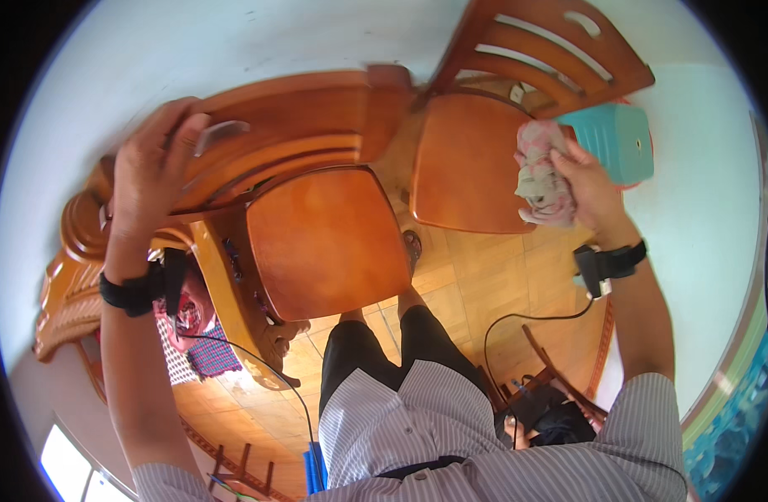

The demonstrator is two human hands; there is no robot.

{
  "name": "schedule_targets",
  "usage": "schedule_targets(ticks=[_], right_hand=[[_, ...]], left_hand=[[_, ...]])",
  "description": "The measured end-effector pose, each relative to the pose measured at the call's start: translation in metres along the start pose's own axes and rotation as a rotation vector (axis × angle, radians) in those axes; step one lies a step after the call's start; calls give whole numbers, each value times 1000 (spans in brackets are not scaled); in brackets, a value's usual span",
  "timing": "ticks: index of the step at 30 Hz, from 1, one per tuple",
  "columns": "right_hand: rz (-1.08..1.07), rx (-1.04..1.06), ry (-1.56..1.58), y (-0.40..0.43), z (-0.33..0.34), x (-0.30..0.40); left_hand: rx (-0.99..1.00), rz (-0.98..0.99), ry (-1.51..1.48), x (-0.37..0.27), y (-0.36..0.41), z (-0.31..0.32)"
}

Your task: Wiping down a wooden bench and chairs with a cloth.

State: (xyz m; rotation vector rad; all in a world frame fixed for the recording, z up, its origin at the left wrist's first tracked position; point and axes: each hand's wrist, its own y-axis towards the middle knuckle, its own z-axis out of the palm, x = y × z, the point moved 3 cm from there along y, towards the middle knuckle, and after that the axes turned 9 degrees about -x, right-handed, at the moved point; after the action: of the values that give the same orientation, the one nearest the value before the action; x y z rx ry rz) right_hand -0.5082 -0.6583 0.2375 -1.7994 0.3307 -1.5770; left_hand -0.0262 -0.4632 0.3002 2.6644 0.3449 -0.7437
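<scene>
In the upper left my left hand (155,166) is at the curved top rail of a wooden chair back (309,100), somewhat blurred; beside its fingertips shows a small greyish flat piece (221,135), and I cannot tell whether it is held. At the right, my right hand (585,182) grips a crumpled pink and grey cloth (541,169) over the right edge of a second wooden chair's seat (472,163). The first chair's seat (327,241) lies in front of my legs. Both wrists wear black straps with cables.
A turquoise plastic stool (616,144) stands by the wall at the upper right. Carved wooden furniture (76,282) and patterned cloths (211,351) are at the left. At the lower right, part of another person (560,423) shows near a wooden chair. Cables hang beside me.
</scene>
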Motion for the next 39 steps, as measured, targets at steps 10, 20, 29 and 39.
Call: schedule_targets(ticks=[10,20,29,39], right_hand=[[-751,-464,-454,51,15,-265],[-675,-302,182,45,41,-248],[232,-37,953,54,11,-285],[-520,-913,-467,60,-9,-290]], left_hand=[[15,-21,154,52,35,25],[628,210,-83,-132,-108,219],[883,-478,-846,-146,-157,416],[755,-660,-500,-125,-148,449]])
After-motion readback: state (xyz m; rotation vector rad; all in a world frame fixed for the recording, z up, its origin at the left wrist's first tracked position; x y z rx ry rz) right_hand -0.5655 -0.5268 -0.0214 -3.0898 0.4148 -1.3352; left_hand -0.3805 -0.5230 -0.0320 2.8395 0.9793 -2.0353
